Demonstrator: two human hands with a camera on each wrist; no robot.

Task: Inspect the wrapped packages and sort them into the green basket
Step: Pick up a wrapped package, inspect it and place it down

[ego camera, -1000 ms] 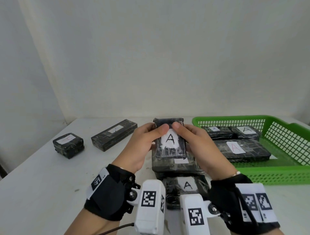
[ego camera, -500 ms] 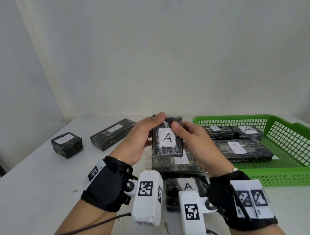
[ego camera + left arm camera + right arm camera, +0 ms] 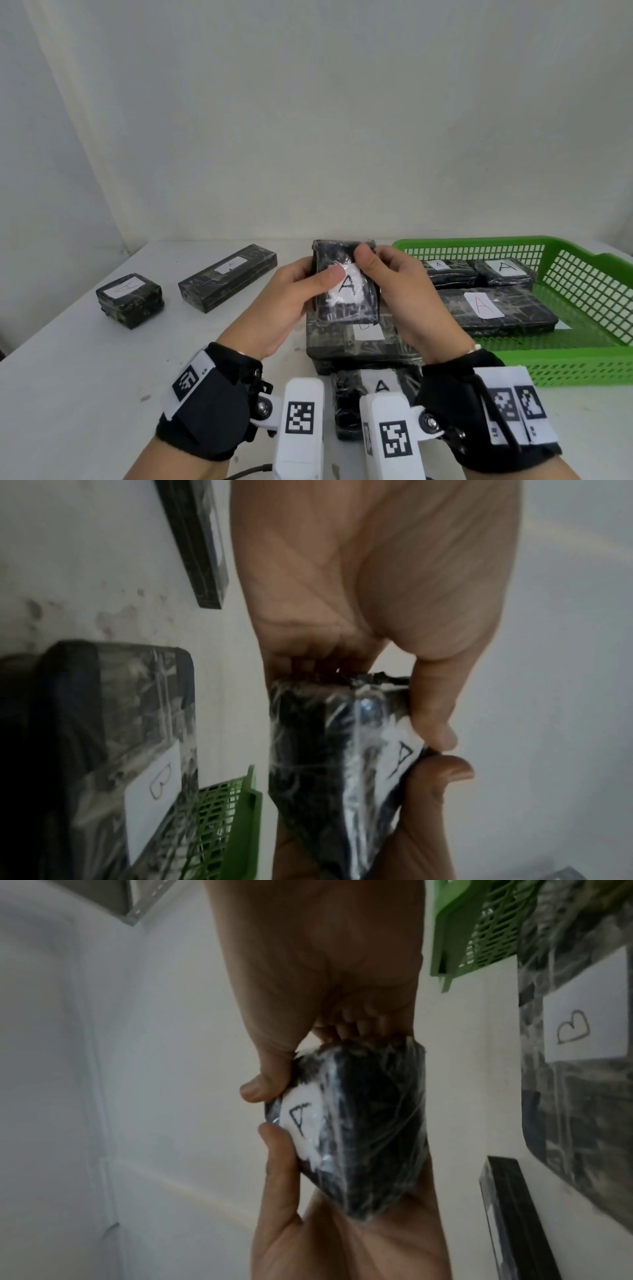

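Observation:
A small black wrapped package (image 3: 346, 305) with a white label marked "A" is held up over the table between both hands. My left hand (image 3: 294, 301) grips its left side, thumb on the label's edge. Gripping the right side is my right hand (image 3: 404, 294), with its thumb on the label's top. The wrist views show the same package (image 3: 325, 750) (image 3: 369, 1123), both thumbs on the labelled face and the fingers behind it. The green basket (image 3: 565, 366) stands to the right and holds three "A" packages, the largest (image 3: 496, 308) in front.
Under my hands lies a bigger package (image 3: 359, 342) whose label reads "B" (image 3: 578, 1026). Another "A" package (image 3: 376, 390) lies nearer me. At the left of the white table sit a small square package (image 3: 130, 298) and a long one (image 3: 227, 274). A wall stands behind.
The package stays in both hands at about the same spot. My left thumb went up to its top edge and has come back down onto the label.

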